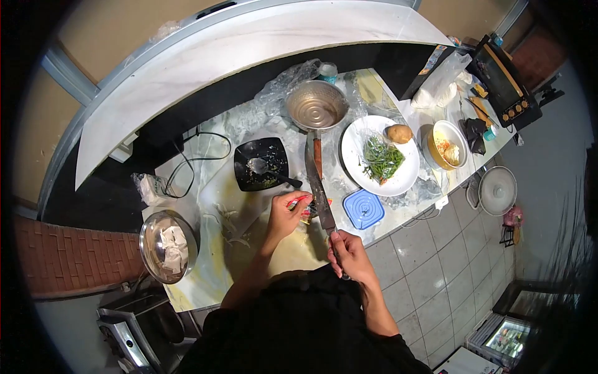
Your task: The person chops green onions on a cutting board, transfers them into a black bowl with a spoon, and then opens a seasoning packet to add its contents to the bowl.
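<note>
My right hand [350, 254] is wrapped round the handle of a large knife [319, 193], whose long dark blade points away from me over the counter. Just left of the blade, my left hand [288, 213] pinches a small red and yellow packet [306, 214]. The blade overlaps the packet's right side in this view. Beyond my left hand is a black square bowl [244, 163] with food remnants and a spoon [274, 173] in it. A blue square lid [363, 209] lies to the right of the knife.
A metal saucepan [316, 105] stands at the back. To the right are a white plate [355, 163] with chopped greens [382, 161] and a potato [398, 133], then a yellow bowl [436, 149]. A bowl [193, 240] of pale pieces sits at the left edge, near a black cable [202, 134].
</note>
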A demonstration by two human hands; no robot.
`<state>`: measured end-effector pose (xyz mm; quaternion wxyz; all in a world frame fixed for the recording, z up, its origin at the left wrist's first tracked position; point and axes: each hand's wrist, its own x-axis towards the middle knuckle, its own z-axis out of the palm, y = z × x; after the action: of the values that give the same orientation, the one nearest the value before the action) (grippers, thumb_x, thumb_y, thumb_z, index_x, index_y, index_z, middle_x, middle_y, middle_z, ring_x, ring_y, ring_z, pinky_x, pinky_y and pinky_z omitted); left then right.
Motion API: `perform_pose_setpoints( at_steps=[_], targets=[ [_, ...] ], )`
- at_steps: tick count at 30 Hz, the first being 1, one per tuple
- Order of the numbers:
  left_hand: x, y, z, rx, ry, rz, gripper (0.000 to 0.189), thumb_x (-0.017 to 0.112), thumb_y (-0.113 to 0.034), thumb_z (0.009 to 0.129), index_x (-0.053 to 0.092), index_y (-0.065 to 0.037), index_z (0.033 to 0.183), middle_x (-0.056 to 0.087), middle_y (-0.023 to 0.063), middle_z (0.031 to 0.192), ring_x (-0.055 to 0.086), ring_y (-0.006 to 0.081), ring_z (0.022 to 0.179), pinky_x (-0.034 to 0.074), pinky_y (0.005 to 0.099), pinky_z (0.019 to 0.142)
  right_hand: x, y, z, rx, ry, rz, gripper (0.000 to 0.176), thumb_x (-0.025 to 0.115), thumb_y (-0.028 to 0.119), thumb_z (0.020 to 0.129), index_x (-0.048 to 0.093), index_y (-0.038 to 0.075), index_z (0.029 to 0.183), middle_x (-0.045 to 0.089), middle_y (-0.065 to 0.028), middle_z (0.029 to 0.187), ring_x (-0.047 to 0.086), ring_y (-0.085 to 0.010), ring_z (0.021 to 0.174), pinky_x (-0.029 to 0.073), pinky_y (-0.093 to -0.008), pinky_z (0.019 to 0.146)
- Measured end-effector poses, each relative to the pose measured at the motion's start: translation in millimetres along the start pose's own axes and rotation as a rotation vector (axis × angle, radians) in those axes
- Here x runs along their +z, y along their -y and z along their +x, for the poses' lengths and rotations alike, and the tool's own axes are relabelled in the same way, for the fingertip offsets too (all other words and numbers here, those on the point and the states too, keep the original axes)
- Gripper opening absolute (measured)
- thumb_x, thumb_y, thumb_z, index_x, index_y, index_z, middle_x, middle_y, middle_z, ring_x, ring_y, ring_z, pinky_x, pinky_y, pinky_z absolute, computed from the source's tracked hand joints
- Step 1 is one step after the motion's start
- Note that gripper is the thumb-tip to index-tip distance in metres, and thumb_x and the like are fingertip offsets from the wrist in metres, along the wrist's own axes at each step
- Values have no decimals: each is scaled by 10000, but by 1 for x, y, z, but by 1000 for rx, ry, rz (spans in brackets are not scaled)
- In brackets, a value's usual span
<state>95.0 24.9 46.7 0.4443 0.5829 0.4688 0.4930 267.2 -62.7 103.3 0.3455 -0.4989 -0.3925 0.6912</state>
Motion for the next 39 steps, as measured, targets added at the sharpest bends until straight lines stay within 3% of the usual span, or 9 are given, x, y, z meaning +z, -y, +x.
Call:
perform_pose_setpoints(
  at_steps=[4,10,13,22,26,32,34,39],
  targets=[
    [2,1,-3,-179,-12,-137,112,622,-27,830,650,67,883,668,94,766,598,85,681,489,247,589,1,2,2,-3,-2,-24,324,369,254,995,425,30,768,445,-23,526,384,-84,341,325,-233,321],
    [-1,5,1,-16,-65,3,77,597,45,788,631,74,850,658,122,760,616,132,663,502,256,611,0,10,3,28,25,-41,336,358,264,998,428,26,772,436,-21,517,379,-82,338,323,-230,320],
    [-7,0,4,117,-37,28,137,514,124,747,623,77,815,648,128,731,643,180,669,498,262,602,-1,5,0,38,35,-60,374,369,297,991,426,10,757,421,-13,517,385,-80,342,335,-236,329],
    [-15,-13,8,259,21,188,137,544,123,729,631,57,812,648,137,744,642,205,658,500,280,611,-3,8,-2,52,66,-61,379,344,293,1000,426,27,743,416,-17,521,360,-79,333,319,-228,322],
    [-13,-12,8,233,-38,191,131,550,119,731,631,52,810,645,135,738,636,206,648,500,283,607,-3,8,7,32,92,-3,384,348,304,998,429,27,744,416,-20,526,358,-80,334,319,-228,323],
    [-10,-7,5,205,43,153,89,584,77,755,628,48,827,635,113,700,621,172,601,488,268,562,1,2,8,51,87,82,355,347,321,996,428,30,811,412,-20,525,354,-82,324,323,-227,310],
    [-5,-6,3,24,-5,60,60,610,39,775,632,42,831,633,95,672,602,128,547,476,252,518,2,1,7,42,82,94,356,345,324,996,428,30,812,413,-20,524,354,-83,323,326,-228,308],
    [4,-12,-2,-38,-83,10,40,629,1,799,643,28,825,643,76,656,594,90,532,467,243,488,15,0,8,45,27,176,385,341,341,994,417,29,781,414,-16,531,371,-79,326,335,-231,309]
  ],
)
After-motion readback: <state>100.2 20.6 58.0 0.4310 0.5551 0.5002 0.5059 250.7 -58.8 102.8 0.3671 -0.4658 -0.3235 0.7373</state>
